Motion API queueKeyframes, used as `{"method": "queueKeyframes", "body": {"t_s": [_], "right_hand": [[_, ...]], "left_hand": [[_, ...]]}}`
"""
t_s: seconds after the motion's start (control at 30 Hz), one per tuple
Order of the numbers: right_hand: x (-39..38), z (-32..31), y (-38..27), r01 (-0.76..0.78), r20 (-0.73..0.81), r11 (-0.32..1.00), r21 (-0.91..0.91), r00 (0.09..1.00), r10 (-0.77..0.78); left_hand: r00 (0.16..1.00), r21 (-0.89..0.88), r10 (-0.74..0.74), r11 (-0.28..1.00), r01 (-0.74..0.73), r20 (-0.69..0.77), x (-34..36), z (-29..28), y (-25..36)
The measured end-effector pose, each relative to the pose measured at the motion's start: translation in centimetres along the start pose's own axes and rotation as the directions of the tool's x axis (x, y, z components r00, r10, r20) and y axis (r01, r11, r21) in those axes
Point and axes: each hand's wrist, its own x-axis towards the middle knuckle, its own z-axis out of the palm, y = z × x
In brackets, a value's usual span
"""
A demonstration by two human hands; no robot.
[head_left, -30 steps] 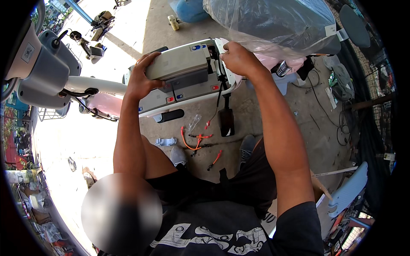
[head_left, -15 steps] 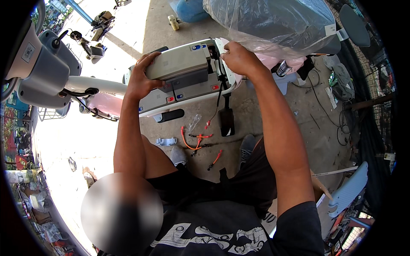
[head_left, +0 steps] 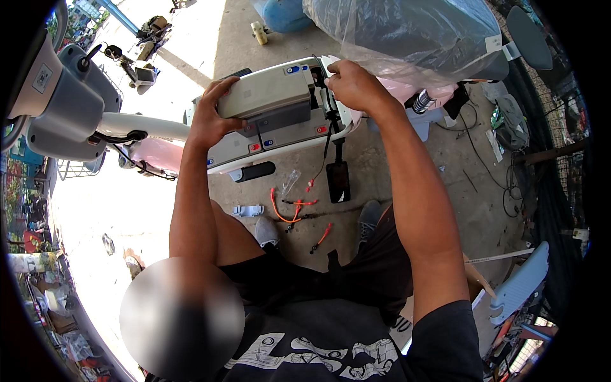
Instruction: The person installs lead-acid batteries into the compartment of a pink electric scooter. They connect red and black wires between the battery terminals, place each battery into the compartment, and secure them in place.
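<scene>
A grey-beige battery point(head_left: 270, 92) with coloured terminals rests raised and tilted on other batteries point(head_left: 293, 135) in the open white frame of an electric scooter. My left hand point(head_left: 215, 114) grips its left end, thumb on the near side and fingers over the top. At the frame's right end, beside a bundle of black wires point(head_left: 330, 111), my right hand point(head_left: 356, 86) is closed with its fingers curled. Whatever its fingertips hold by the white rim point(head_left: 347, 120) is hidden.
Short orange cables point(head_left: 323, 239) and a light-blue plastic bracket point(head_left: 248, 211) lie on the ground before my shoes. The scooter's steering column point(head_left: 149, 126) stands left. A plastic-wrapped seat point(head_left: 407, 38) is at the upper right, and a black pedal-like part point(head_left: 338, 181) hangs below the frame.
My right hand's fingers have shifted slightly left along the frame's right end. My left hand and the battery stay where they were.
</scene>
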Motion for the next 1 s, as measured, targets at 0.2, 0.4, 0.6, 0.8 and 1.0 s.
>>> {"method": "queueKeyframes", "body": {"t_s": [0.2,0.4,0.6,0.8,1.0], "right_hand": [[0.1,0.2,0.4,0.008,-0.074,1.000,0.023,0.997,-0.006],[-0.3,-0.1,-0.8,0.017,-0.021,0.999,0.040,1.000,-0.016],[0.5,1.1,-0.1,0.119,-0.062,0.990,0.079,0.991,-0.114],[0.7,-0.2,-0.5,-0.067,-0.114,0.996,-0.064,0.992,0.060],[1.6,0.3,0.9,-0.125,-0.100,0.992,-0.010,0.987,0.124]], "left_hand": [[1.000,0.005,-0.005,1.000,0.005,0.000,0.0,0.0,-0.1],[0.999,0.014,-0.051,0.999,0.051,-0.008,-0.4,0.0,-0.1],[0.995,-0.053,-0.095,0.994,0.096,0.004,-0.5,0.0,0.1],[0.992,-0.137,-0.123,0.983,0.122,-0.001,-0.7,0.2,-0.6],[0.989,-0.146,-0.150,0.978,0.146,-0.011,-0.6,0.2,-1.0]]}}
